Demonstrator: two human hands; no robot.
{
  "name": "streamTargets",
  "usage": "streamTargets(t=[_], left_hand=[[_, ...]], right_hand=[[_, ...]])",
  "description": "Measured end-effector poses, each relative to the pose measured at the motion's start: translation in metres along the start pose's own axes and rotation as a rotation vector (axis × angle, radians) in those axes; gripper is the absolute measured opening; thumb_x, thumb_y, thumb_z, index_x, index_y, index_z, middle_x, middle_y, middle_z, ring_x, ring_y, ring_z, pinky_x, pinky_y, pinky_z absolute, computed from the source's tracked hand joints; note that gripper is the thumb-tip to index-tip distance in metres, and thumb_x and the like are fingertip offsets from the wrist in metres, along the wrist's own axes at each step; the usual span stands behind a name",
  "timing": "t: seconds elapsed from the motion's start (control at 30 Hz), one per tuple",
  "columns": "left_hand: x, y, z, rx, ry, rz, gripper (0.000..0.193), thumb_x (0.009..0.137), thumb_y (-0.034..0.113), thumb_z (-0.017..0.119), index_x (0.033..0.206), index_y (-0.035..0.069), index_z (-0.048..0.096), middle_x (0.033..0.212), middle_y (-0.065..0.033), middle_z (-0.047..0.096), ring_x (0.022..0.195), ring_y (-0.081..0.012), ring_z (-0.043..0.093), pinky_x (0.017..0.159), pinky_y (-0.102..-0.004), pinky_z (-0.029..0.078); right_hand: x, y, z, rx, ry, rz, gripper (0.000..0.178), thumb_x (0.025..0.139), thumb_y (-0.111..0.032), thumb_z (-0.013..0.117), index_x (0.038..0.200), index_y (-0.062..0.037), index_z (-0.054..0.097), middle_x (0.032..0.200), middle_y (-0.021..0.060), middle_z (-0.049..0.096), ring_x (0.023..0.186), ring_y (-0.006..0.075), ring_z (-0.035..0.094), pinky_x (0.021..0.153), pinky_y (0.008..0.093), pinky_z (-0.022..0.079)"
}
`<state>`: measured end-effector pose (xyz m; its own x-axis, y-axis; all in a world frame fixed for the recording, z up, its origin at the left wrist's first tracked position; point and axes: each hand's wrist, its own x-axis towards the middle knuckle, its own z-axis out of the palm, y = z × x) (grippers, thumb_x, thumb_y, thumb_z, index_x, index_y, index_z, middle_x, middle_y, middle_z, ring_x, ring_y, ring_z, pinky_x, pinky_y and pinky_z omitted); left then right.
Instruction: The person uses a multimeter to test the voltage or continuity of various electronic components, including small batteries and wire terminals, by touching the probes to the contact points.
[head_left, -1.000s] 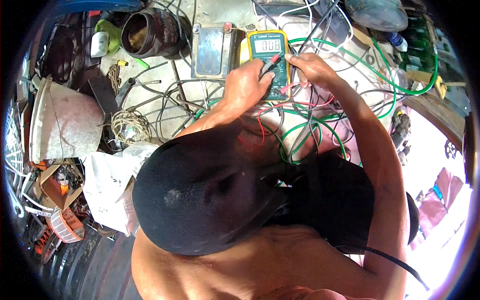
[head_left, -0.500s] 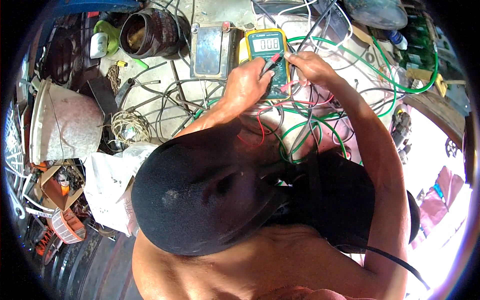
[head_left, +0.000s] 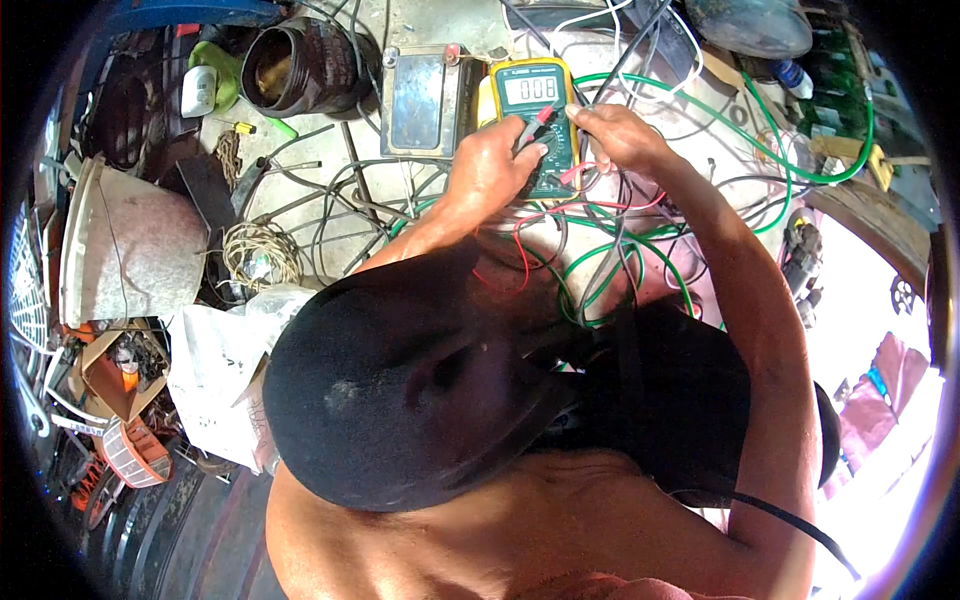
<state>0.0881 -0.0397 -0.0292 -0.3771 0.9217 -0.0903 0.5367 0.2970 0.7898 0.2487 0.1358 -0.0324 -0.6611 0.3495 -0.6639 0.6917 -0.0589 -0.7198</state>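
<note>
barely anything shifts: on the left, a dark-topped box [head_left: 418,100] lies just beside the yellow-edged meter [head_left: 560,140]. next, the left hand [head_left: 488,170] pinches a grey-and-red probe [head_left: 533,128] between thumb and fingers over that meter; its red end has swung slightly left since a moment ago, which i judge a small adjustment, no new step. this hand hides part of the meter's left side. farther right, the right hand [head_left: 622,138] has thumb and forefinger close together at the meter's right edge; whether they hold anything, i cannot tell. nearer, a red plug [head_left: 572,175] is too small to read clearly.
</note>
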Motion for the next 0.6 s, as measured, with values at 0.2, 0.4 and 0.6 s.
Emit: streamTargets(t=[0.2,0.4,0.6], left_hand=[[-0.006,0.015,-0.011,-0.109,-0.062,-0.147,0.027,0.093,0.024,0.075,0.099,-0.001,0.068,0.071,-0.0153,0.062,0.062,-0.0138,0.053,0.058,-0.0376,0.047],[-0.013,0.016,-0.03,-0.201,-0.029,-0.155,0.029,0.1,0.022,0.064,0.119,0.0,0.069,0.077,-0.0095,0.067,0.072,-0.0125,0.059,0.066,-0.0325,0.051],[-0.006,0.009,-0.057,-0.334,0.057,-0.217,0.044,0.103,0.018,0.061,0.145,0.006,0.054,0.08,-0.0053,0.067,0.064,-0.0087,0.057,0.057,-0.0255,0.047]], right_hand=[[-0.002,0.001,-0.001,-0.019,0.023,0.002,0.063,0.104,-0.055,0.05,0.083,0.003,0.064,0.054,0.0077,0.054,0.051,0.0194,0.057,0.053,0.0353,0.046],[-0.004,-0.004,0.0,-0.017,0.027,0.032,0.064,0.105,-0.055,0.049,0.087,0.0043,0.065,0.056,0.0088,0.056,0.052,0.0206,0.058,0.056,0.0366,0.047],[-0.015,-0.007,-0.012,-0.097,0.293,-0.116,0.055,0.104,-0.045,0.042,0.101,0.0044,0.067,0.064,0.011,0.062,0.059,0.0205,0.061,0.063,0.0381,0.049]])
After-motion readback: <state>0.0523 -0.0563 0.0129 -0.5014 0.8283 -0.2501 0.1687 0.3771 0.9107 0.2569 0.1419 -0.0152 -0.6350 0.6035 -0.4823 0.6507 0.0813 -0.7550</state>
